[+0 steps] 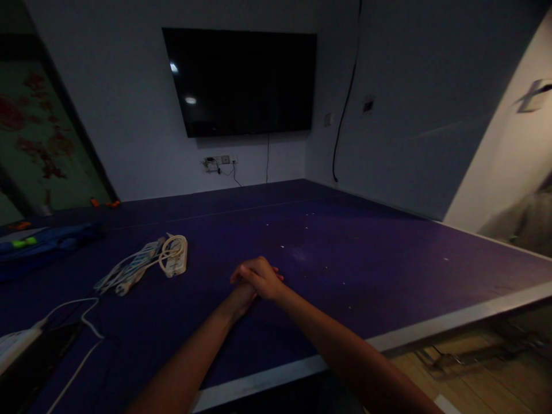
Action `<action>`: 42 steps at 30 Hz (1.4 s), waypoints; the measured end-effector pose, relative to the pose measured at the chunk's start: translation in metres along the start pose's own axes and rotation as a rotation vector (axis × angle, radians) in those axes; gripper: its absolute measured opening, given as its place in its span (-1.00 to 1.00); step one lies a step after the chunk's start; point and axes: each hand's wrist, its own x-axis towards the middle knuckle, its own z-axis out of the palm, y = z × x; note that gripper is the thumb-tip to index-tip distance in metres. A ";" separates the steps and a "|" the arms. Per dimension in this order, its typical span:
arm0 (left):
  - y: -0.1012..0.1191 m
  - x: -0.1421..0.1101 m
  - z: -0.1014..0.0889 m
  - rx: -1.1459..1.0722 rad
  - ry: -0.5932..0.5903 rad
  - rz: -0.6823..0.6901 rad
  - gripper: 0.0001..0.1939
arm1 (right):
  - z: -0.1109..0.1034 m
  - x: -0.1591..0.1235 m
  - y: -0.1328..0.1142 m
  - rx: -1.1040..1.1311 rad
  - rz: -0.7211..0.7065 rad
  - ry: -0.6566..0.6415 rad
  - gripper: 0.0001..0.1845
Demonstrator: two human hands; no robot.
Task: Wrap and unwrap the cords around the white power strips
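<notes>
My right hand lies across the top of my left hand, over the blue-purple table. The right fingers are closed around the back of the left hand near its wrist. Most of the left hand is covered, and only a few of its fingertips peek out on the right side, so its grip cannot be made out. No object shows in either hand. Left of the hands, a white power strip rests on the table with a coiled white cable beside it.
At the lower left are a dark flat device, a white power strip and a white cord. Blue fabric lies farther back. A television hangs on the wall. Small white specks dot the table, whose pale edge runs nearest me.
</notes>
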 end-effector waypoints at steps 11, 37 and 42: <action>-0.007 -0.007 -0.004 0.284 -0.118 0.010 -0.31 | 0.004 0.007 0.017 0.504 0.466 -0.124 -0.17; 0.003 -0.005 0.002 -0.271 -0.011 -0.039 -0.34 | 0.022 0.000 0.024 0.746 0.759 0.197 -0.19; -0.010 -0.004 0.003 -0.313 0.078 -0.005 -0.34 | 0.029 -0.003 0.033 0.715 0.690 0.370 -0.24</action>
